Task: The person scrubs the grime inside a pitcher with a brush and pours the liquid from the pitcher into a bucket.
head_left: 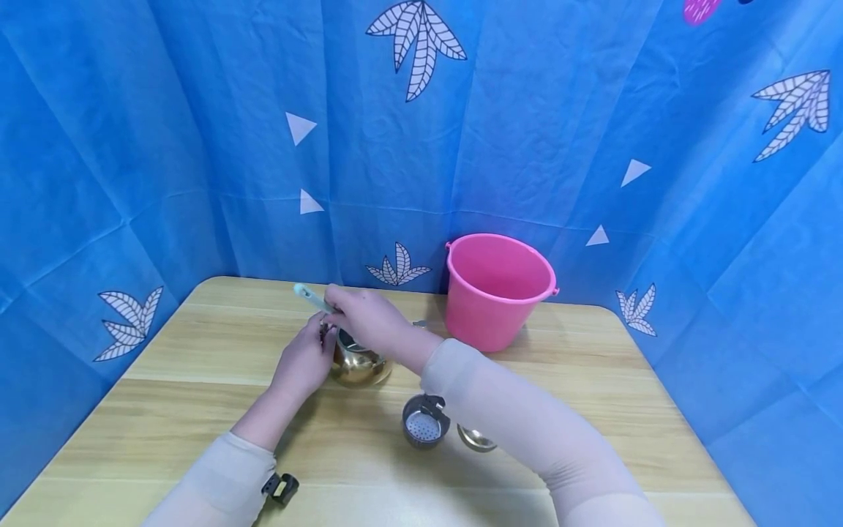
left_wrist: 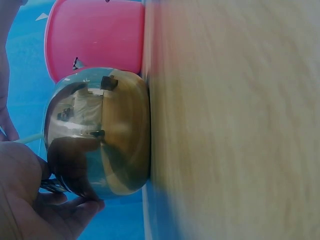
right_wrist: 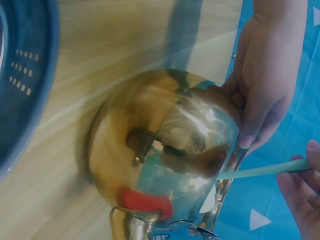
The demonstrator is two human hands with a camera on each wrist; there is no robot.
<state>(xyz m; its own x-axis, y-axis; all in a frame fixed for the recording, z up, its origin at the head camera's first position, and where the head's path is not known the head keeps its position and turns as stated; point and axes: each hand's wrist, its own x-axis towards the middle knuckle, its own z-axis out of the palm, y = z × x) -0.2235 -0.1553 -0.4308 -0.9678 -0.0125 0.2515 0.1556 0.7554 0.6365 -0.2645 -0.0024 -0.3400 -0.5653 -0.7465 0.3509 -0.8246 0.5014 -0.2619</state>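
A shiny gold teapot [head_left: 358,366] stands upright on the table. At its left side my left hand [head_left: 306,359] grips the handle, with fingers [left_wrist: 75,212] against the pot wall. Above the mouth, my right hand [head_left: 369,318] holds a pale green stick-like handle [head_left: 311,296], which slants down into the pot. What is on its lower end is hidden inside. In the right wrist view the teapot's spout [right_wrist: 131,227] shows at the bottom. Nearer the front lie a dark round strainer [head_left: 424,428] with a perforated bottom and a small gold lid-like piece [head_left: 476,439], partly covered by the right sleeve.
A pink bucket [head_left: 497,315] stands at the back of the wooden table [head_left: 197,351], right of the teapot. Blue patterned cloth [head_left: 540,110] hangs behind and on both sides. A black wrist mount [head_left: 282,489] sits by the left sleeve.
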